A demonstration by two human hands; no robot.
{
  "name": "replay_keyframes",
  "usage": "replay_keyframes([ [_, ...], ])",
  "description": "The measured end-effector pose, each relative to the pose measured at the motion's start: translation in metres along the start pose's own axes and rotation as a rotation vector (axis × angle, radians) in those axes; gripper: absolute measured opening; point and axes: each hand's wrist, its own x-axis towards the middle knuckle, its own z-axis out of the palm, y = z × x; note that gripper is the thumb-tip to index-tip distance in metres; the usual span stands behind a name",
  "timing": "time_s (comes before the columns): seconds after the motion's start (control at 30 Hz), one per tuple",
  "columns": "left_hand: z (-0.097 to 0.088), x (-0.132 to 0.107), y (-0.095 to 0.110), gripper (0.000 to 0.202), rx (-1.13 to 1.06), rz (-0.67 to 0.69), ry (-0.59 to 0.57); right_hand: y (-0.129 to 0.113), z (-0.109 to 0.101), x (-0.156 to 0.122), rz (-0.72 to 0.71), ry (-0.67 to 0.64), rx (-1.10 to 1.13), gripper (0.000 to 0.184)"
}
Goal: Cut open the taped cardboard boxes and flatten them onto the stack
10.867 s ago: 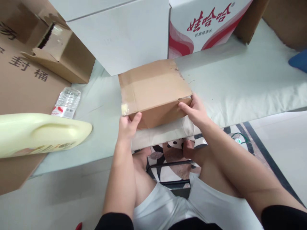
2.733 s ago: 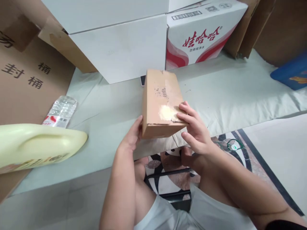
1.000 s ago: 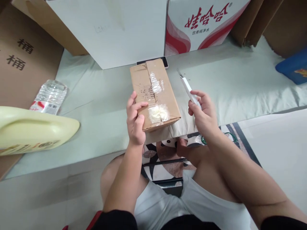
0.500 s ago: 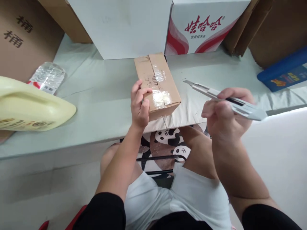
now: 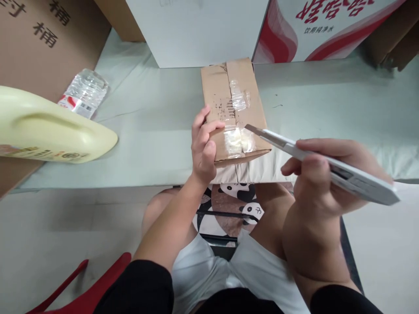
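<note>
A small brown cardboard box (image 5: 252,115) rests on the cloth-covered table, with strips of clear tape (image 5: 240,98) across its top seam. My left hand (image 5: 205,150) grips the box's left side, its fingers bent over the top edge. In my right hand (image 5: 330,179) is a white utility knife (image 5: 288,146), held between thumb and fingers with its blade extended. The blade tip is over the near part of the box top, close to the taped patch; whether it touches I cannot tell.
White cartons (image 5: 203,30) with red print stand behind the box. To the left lie a pale yellow jug (image 5: 59,126), a clear plastic bottle (image 5: 87,89) and a large brown carton (image 5: 42,52). A red chair-like object (image 5: 94,288) is at lower left, below the table (image 5: 147,152).
My right hand has brought the knife closer, so its blade now overlaps the box top. The whole view has shifted; my left hand keeps its hold on the box.
</note>
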Motion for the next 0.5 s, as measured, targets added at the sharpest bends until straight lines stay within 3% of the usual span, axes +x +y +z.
replay_keyframes([
  [0.1, 0.0029, -0.0002, 0.0013, 0.047, -0.032, 0.017, 0.017, 0.0059, 0.0055, -0.0022, -0.083, 0.138, -0.01, 0.011],
  [0.5, 0.004, -0.0006, 0.0007, 0.051, 0.026, -0.015, 0.042, 0.0116, 0.0105, 0.003, 0.122, 0.063, 0.244, 0.017],
])
